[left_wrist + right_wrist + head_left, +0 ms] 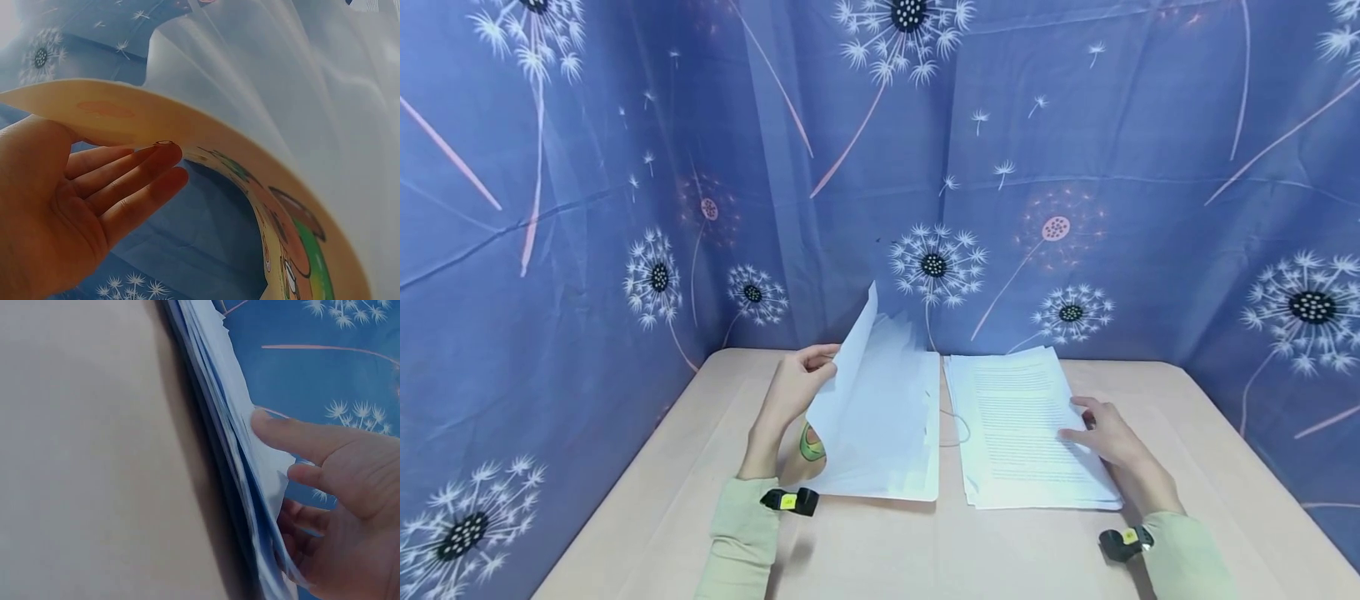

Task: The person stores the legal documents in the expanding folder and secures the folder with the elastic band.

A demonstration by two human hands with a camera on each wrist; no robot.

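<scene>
My left hand (792, 385) holds up the front cover (848, 362) of a folder by its outer edge, thumb on the inner side and fingers behind it. Cartoon avocado pictures mark the outside of this bent cover (300, 244) in the left wrist view. Clear plastic sleeves (891, 425) fan up inside the folder. To the right lies a stack of printed sheets (1011, 417), its edges slightly uneven. My right hand (1108, 433) grips the stack's right edge, with the thumb on top and the other fingers at the side and underneath, as the right wrist view shows.
A thin elastic loop (967, 429) sticks out from the folder's right side onto the sheets. Both lie on a pale table (880, 550). Blue curtains (880, 208) with dandelion prints enclose the back and sides. Each wrist wears a black strapped camera.
</scene>
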